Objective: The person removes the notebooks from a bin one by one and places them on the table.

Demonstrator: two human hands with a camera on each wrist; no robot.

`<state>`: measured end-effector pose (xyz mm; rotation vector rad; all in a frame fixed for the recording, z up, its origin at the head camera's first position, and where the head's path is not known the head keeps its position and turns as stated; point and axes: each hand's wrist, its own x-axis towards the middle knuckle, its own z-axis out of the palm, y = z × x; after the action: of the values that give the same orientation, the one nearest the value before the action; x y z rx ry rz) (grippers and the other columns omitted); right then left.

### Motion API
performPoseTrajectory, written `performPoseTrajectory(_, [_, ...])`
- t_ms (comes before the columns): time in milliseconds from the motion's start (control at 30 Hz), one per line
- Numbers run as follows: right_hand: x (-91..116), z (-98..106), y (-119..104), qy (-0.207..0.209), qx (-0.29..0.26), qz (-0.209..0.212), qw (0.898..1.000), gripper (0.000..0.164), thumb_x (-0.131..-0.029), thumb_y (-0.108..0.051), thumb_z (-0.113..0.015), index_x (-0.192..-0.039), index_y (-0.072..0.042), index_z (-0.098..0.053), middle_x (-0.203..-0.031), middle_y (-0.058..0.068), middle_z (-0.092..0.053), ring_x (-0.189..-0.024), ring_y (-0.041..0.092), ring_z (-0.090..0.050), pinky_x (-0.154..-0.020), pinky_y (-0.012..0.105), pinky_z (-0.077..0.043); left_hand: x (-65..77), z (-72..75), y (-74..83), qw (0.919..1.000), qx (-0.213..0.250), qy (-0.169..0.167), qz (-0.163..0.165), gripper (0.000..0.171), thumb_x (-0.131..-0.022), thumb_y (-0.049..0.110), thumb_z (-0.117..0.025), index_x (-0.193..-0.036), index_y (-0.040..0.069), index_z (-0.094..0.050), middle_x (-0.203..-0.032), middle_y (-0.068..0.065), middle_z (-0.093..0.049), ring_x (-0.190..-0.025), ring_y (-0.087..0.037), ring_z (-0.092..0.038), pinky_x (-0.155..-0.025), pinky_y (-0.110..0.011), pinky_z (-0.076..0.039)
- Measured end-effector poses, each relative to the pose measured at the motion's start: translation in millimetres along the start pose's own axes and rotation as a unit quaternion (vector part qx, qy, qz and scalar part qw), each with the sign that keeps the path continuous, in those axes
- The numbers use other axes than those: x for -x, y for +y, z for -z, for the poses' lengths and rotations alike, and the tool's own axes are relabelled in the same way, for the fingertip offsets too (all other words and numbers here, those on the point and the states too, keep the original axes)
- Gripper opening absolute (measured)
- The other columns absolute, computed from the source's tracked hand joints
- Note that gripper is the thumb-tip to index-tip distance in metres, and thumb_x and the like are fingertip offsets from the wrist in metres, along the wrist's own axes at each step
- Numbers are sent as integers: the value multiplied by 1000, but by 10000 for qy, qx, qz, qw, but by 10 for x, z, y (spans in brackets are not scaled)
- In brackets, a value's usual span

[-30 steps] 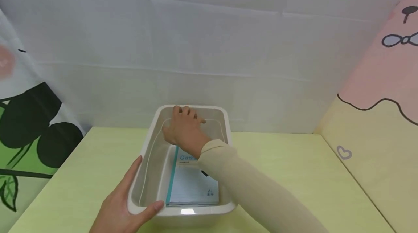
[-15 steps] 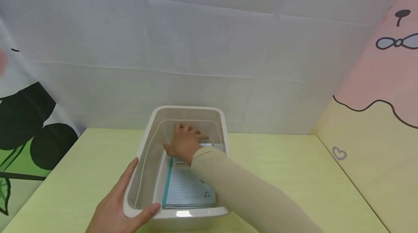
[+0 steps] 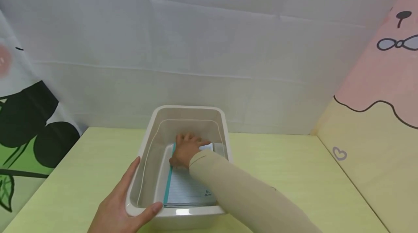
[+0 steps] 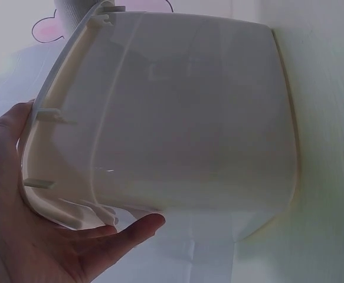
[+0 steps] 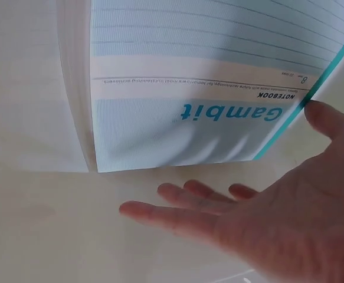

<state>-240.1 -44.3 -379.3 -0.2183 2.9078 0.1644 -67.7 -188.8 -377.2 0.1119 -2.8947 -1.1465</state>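
Note:
A white plastic bin (image 3: 189, 113) stands on the table. Inside it lies a pale blue notebook (image 3: 187, 189) with a teal spine and "Gambit" printed on its cover; layered edges show beneath the cover. My left hand (image 3: 119, 200) grips the bin's near left corner, thumb at the front rim and fingers along the left side. In the left wrist view, that hand (image 4: 59, 236) spans the corner from outside. My right hand (image 3: 186, 151) reaches into the bin over the notebook's far end. In the right wrist view, its fingers (image 5: 177, 215) are extended past the cover's edge, thumb by the teal spine.
The pale yellow-green table (image 3: 271, 175) extends to both sides of the bin. Behind it hangs a white cloth backdrop (image 3: 196, 44). Printed cloth panels bound the table on the left (image 3: 23, 124) and the right (image 3: 375, 135).
My right hand has come down from the bin's far rim toward me, lower into the bin and over the notebook. The left hand stays at its corner.

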Motion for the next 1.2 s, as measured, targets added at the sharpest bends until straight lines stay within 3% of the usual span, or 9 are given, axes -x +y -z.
performPoseTrajectory(133, [185, 153, 23, -160, -113, 145, 9997, 87, -91, -65, -67, -157, -20, -34, -161, 10, -42, -149, 42, -43, -113, 70, -40, -11, 8, 31, 9997, -39, -140, 203, 119, -80, 65, -81, -169, 33, -8, -147, -19, -57, -105, -28, -64, -81, -48, -60])
performPoseTrajectory(233, [194, 151, 8, -196, -103, 205, 9995, 90, -88, -66, -69, -158, -20, -35, -160, 6, -45, -148, 37, -45, -114, 68, -39, -20, 9, 44, 9993, -67, -214, 300, 120, -80, 67, -79, -169, 33, -6, -150, -20, -54, -107, -29, -64, -84, -51, -61])
performPoseTrajectory(433, [175, 207, 4, -489, -6, 306, 9983, 88, -89, -60, -68, -160, -17, -37, -162, 5, -43, -151, 30, -41, -119, 67, -33, -26, 2, 15, 9996, -185, -71, 221, 119, -79, 65, -82, -168, 36, -9, -144, -17, -59, -104, -26, -64, -76, -40, -56])
performPoseTrajectory(533, [167, 237, -4, -592, -32, 216, 9980, 86, -87, -62, -69, -158, -19, -45, -161, 7, -43, -152, 29, -40, -121, 66, -31, -37, -2, -5, 9994, -224, -83, 246, 119, -78, 65, -82, -168, 36, -9, -143, -17, -60, -104, -26, -64, -74, -37, -53])
performPoseTrajectory(633, [162, 263, -15, -682, 17, 133, 9976, 90, -87, -66, -68, -160, -21, -42, -162, 6, -41, -152, 28, -39, -122, 65, -30, -60, -2, -21, 9989, -268, -174, 333, 120, -79, 66, -81, -168, 35, -7, -144, -18, -59, -104, -26, -64, -74, -37, -54])
performPoseTrajectory(767, [175, 280, -27, -719, 7, 106, 9974, 100, -87, -68, -66, -165, -21, -27, -164, 3, -41, -153, 28, -41, -123, 65, -29, -77, 5, -42, 9983, -275, -273, 431, 120, -80, 66, -79, -169, 33, -5, -146, -20, -57, -105, -27, -64, -76, -41, -57])
performPoseTrajectory(967, [180, 286, -28, -661, 214, 87, 9975, 100, -86, -72, -64, -165, -22, -28, -162, 4, -44, -153, 26, -40, -125, 61, -27, -52, -2, -52, 9990, -201, -198, 332, 118, -81, 64, -80, -168, 36, -6, -143, -19, -59, -103, -26, -64, -75, -41, -57])
performPoseTrajectory(1200, [172, 305, 11, -80, 1005, 266, 9945, 84, -92, -78, -48, -157, -25, -47, -161, 0, -45, -150, 24, -43, -122, 62, -31, -14, -22, -41, 9997, -212, 152, 28, 116, -79, 60, -83, -167, 39, -11, -137, -18, -64, -98, -24, -64, -71, -37, -51])
